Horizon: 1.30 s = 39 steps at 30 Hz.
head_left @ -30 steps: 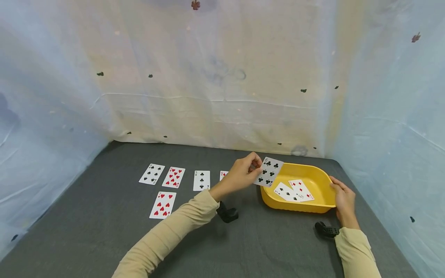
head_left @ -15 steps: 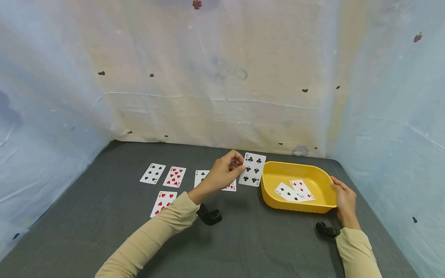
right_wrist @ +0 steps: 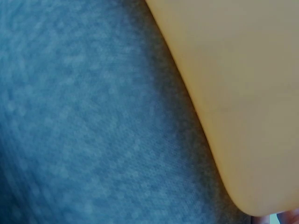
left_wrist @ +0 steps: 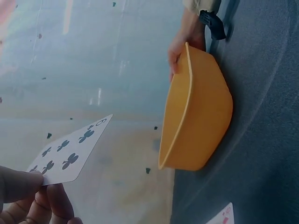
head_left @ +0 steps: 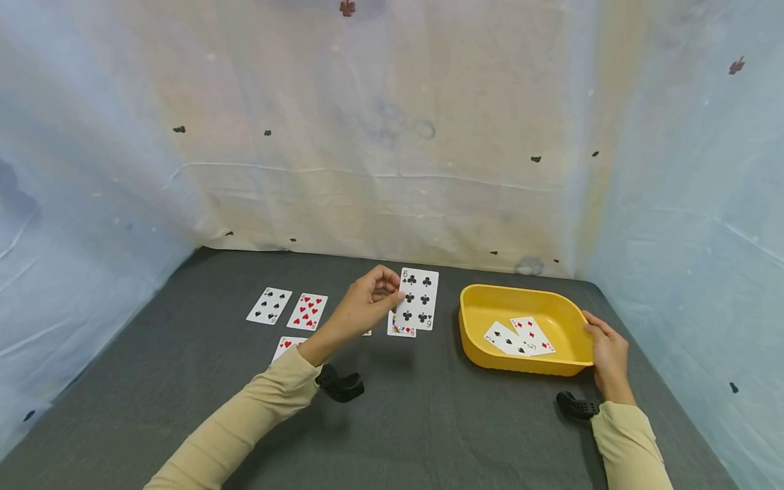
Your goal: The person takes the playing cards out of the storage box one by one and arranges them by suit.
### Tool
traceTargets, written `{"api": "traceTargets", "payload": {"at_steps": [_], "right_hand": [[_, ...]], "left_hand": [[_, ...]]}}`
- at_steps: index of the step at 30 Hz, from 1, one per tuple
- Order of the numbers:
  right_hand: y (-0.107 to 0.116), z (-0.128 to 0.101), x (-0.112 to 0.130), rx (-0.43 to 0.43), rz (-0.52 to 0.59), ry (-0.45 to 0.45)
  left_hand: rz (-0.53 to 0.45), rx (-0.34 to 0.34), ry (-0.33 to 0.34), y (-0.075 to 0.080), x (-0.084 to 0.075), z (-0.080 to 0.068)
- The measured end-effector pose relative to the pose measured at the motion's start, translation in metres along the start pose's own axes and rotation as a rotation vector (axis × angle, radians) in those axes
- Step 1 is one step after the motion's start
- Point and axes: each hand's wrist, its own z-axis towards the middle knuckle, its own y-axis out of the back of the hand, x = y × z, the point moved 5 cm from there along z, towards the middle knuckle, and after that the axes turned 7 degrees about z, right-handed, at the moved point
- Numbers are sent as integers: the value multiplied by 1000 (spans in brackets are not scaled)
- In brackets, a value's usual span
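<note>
My left hand [head_left: 370, 299] pinches a six of clubs playing card [head_left: 422, 298] by its left edge, raised over the table with its face toward me. It overlaps a red-suited card [head_left: 402, 331] lying on the table behind it. In the left wrist view the thumb and fingers grip one end of that six of clubs [left_wrist: 70, 151]. My right hand [head_left: 608, 350] holds the right rim of a yellow plastic tub [head_left: 569, 333]. Inside lie two cards, a spade card [head_left: 503, 337] and a diamond card [head_left: 531, 332], partly overlapping. The tub's wall [right_wrist: 252, 93] fills much of the right wrist view.
On the dark grey cloth [head_left: 429, 422], to the left, lie a spade card [head_left: 269, 305], a heart card [head_left: 307, 312] and another heart card [head_left: 286, 345], partly behind my left arm. Another card is mostly hidden behind that hand. Pale cloth walls [head_left: 392, 136] surround the table.
My left hand has moved left with the six of clubs, from the tub's left edge to over the red-suited card. My right hand and the tub have stayed in place.
</note>
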Motion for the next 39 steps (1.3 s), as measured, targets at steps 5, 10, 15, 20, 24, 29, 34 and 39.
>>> {"api": "traceTargets", "payload": {"at_steps": [5, 10, 15, 20, 24, 29, 34, 39], "right_hand": [[0, -1, 1, -2, 36, -3], [0, -1, 1, 0, 21, -4], [0, -1, 0, -2, 17, -2], [1, 0, 0, 4, 24, -7], [0, 0, 0, 3, 32, -4], [0, 0, 0, 0, 31, 0], [0, 1, -1, 5, 33, -8], [1, 1, -1, 13, 49, -12]], "left_hand": [[-42, 8, 56, 11, 11, -8], [-52, 9, 112, 22, 22, -16], [-50, 12, 175, 30, 31, -26], [-52, 5, 233, 36, 39, -35], [-14, -8, 263, 42, 47, -43], [20, -6, 293, 46, 57, -52], [85, -4, 311, 49, 65, -60], [157, -15, 338, 49, 73, -66]]}}
